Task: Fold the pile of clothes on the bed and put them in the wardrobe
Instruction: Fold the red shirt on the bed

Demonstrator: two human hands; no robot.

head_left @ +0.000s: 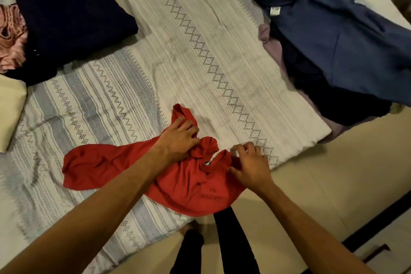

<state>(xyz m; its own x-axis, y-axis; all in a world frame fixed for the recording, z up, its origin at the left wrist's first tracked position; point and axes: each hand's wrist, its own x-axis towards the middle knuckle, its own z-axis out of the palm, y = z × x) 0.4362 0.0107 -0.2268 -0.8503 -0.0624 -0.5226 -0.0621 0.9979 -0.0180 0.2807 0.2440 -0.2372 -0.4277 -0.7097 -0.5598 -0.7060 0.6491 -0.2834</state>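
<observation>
Red shirt [191, 187]: lying crumpled on the near edge of the bed, one sleeve stretching out flat to the left, another part bunching up toward the middle of the bed; faint dark lettering is showing on its lower part, too blurred to read.
Left hand [179, 138]: reaching in from the lower left and resting on the bunched upper part of the red shirt, fingers curling into the cloth and gripping a fold of it.
Right hand [250, 162]: coming in from the lower right at the shirt's right edge, near the collar opening; the fingers are bending and the thumb is touching the red cloth, and something pale is showing at the fingertips, but I cannot tell whether the hand is actually pinching anything.
Bed [200, 55]: wearing a white and grey-blue cover with diamond and zigzag bands, filling most of the view.
Blue garment [333, 35]: sprawling unfolded at the upper right, inside label showing, lying over darker and lilac clothes.
Dark navy cloth [66, 9]: sitting folded and flat at the upper left, well apart from the red shirt.
Pink garment [11, 35]: bunching just beside the navy cloth at the left edge.
Legs [222, 244]: standing in dark trousers against the bed's near edge.
</observation>
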